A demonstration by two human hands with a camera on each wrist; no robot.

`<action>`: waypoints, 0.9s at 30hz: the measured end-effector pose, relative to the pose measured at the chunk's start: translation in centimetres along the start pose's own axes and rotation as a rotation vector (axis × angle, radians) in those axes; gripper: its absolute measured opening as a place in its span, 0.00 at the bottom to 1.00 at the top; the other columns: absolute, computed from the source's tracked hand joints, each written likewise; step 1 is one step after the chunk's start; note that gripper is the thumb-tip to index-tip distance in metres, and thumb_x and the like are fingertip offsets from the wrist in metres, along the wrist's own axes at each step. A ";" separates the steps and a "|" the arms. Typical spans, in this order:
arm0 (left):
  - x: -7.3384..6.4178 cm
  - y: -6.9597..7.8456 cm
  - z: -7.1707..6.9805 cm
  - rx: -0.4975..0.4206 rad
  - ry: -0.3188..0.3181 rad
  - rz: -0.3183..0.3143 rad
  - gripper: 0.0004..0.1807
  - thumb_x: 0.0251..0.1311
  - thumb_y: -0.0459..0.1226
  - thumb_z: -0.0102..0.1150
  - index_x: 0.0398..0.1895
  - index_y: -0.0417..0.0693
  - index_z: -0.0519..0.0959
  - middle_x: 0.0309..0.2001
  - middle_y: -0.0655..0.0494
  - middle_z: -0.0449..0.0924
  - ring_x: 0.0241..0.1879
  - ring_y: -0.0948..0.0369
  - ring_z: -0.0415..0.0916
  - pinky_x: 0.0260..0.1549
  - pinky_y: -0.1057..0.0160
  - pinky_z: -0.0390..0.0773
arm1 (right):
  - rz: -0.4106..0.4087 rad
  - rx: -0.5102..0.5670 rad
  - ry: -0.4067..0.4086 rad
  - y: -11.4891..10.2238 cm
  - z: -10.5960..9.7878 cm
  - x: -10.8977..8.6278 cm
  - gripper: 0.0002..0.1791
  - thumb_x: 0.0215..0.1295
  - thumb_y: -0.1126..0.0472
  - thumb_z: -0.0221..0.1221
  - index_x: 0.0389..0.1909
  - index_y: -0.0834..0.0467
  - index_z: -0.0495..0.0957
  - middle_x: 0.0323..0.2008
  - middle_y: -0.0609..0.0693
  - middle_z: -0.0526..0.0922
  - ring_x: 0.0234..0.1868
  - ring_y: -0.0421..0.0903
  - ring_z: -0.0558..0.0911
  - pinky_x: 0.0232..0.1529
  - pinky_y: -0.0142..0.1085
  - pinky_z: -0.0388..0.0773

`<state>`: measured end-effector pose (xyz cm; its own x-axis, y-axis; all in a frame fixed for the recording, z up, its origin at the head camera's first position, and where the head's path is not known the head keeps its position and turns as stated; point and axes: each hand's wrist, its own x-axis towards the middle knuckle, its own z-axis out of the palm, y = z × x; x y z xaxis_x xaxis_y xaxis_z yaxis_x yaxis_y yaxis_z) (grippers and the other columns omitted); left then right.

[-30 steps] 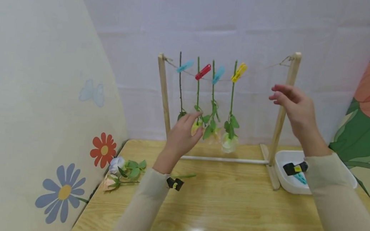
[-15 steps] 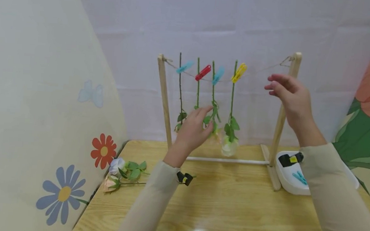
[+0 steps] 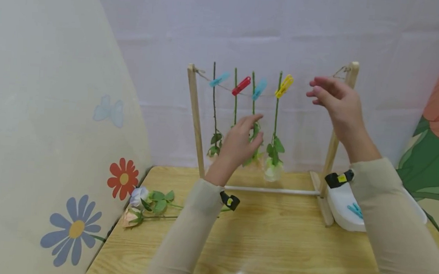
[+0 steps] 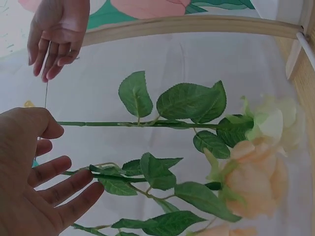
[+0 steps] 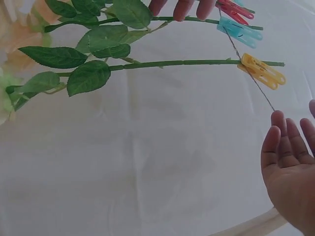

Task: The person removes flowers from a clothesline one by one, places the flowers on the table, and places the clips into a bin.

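Several artificial roses hang heads down from a string (image 5: 262, 93), each stem held by a clothespin. One clothespin is yellow (image 3: 284, 86), one red (image 3: 241, 86), two light blue (image 3: 259, 89). My left hand (image 3: 238, 144) is in front of the middle stems with fingers spread and holds nothing; it partly hides those roses. In the left wrist view a peach rose (image 4: 256, 179) and a pale cream rose (image 4: 275, 120) show beyond it. My right hand (image 3: 338, 105) is at the string's right part, beside the yellow clothespin, fingers loosely extended; whether it touches the string I cannot tell.
The string is tied between two wooden posts (image 3: 195, 114) joined below by a white rod (image 3: 277, 190). A lilac-white rose (image 3: 139, 196) and a peach rose (image 3: 131, 218) lie at the table's left. A white basin (image 3: 347, 222) with teal clothespins (image 3: 356, 210) stands at right.
My left hand has moved right and up, from the left-hand roses to the middle ones. My right hand has shifted left and up, closer to the yellow clothespin. The hanging roses keep their places.
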<state>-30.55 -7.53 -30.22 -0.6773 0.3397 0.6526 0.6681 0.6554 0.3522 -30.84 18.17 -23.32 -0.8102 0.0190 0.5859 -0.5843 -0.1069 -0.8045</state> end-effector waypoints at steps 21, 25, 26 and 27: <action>2.9 1.5 1.4 -0.237 -0.023 -0.188 0.28 0.69 0.35 0.57 0.72 0.47 0.68 0.64 0.46 0.76 0.57 0.54 0.79 0.53 0.66 0.80 | 0.001 0.012 -0.039 -1.0 2.4 2.0 0.18 0.68 0.65 0.64 0.57 0.64 0.79 0.48 0.51 0.84 0.47 0.45 0.83 0.47 0.29 0.81; 3.4 1.7 1.8 -0.254 -0.009 -0.233 0.29 0.68 0.35 0.58 0.72 0.47 0.67 0.64 0.48 0.77 0.57 0.54 0.80 0.53 0.63 0.81 | 0.012 -0.032 -0.021 -1.3 2.8 2.1 0.20 0.68 0.64 0.65 0.59 0.66 0.77 0.49 0.51 0.83 0.49 0.45 0.82 0.47 0.28 0.81; 3.4 1.8 1.9 -0.256 -0.003 -0.250 0.30 0.68 0.35 0.58 0.73 0.48 0.67 0.63 0.48 0.77 0.57 0.54 0.80 0.53 0.63 0.81 | 0.011 -0.044 -0.018 -1.3 2.9 2.2 0.21 0.68 0.64 0.64 0.59 0.66 0.77 0.49 0.51 0.83 0.49 0.45 0.82 0.47 0.28 0.81; 3.5 1.8 2.0 -0.260 0.007 -0.262 0.30 0.68 0.35 0.59 0.73 0.48 0.67 0.63 0.49 0.77 0.57 0.54 0.80 0.53 0.62 0.82 | 0.011 -0.051 -0.016 -1.4 3.0 2.2 0.21 0.68 0.64 0.64 0.60 0.67 0.76 0.49 0.51 0.83 0.49 0.45 0.82 0.47 0.28 0.81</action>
<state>-32.33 -3.79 -28.67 -0.8343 0.1777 0.5218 0.5287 0.5256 0.6664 -31.66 15.36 -20.58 -0.8159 0.0022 0.5782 -0.5774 -0.0562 -0.8145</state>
